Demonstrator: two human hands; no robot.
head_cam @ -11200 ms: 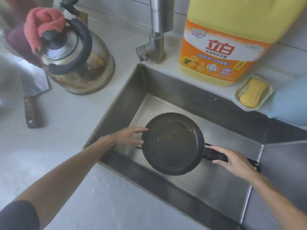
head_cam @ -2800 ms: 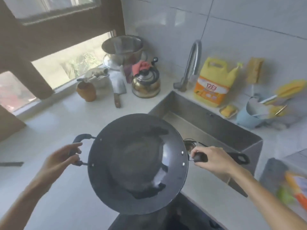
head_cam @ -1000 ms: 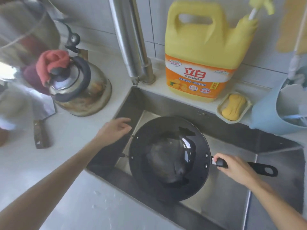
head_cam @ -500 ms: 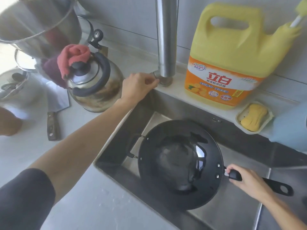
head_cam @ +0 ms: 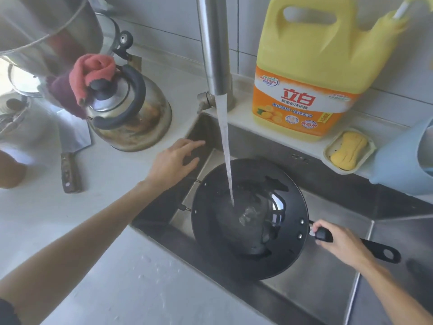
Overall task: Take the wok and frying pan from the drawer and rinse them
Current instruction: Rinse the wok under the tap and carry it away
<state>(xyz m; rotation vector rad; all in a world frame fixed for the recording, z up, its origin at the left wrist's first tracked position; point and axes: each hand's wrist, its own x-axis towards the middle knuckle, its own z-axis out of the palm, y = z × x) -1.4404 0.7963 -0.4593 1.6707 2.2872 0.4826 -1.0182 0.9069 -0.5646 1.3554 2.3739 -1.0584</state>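
Observation:
A black wok [head_cam: 248, 219] sits in the steel sink [head_cam: 328, 285], under the tap [head_cam: 214, 43]. Water pours from the spout into the wok's bowl. My right hand [head_cam: 339, 243] grips the wok's long black handle close to the rim. My left hand [head_cam: 174, 160] hovers with spread fingers over the sink's left edge, between the tap lever and the wok's small side handle. It holds nothing. The frying pan is not in view.
A steel kettle [head_cam: 126, 106] with a red cloth on its lid stands left of the sink. A cleaver [head_cam: 70, 158] lies further left. A yellow detergent jug [head_cam: 309, 66], a soap dish [head_cam: 349, 150] and a blue container [head_cam: 405, 160] line the back ledge.
Water now runs from the tap into the wok. My left hand has come down from the tap lever to the sink's left edge. My right hand stays on the handle.

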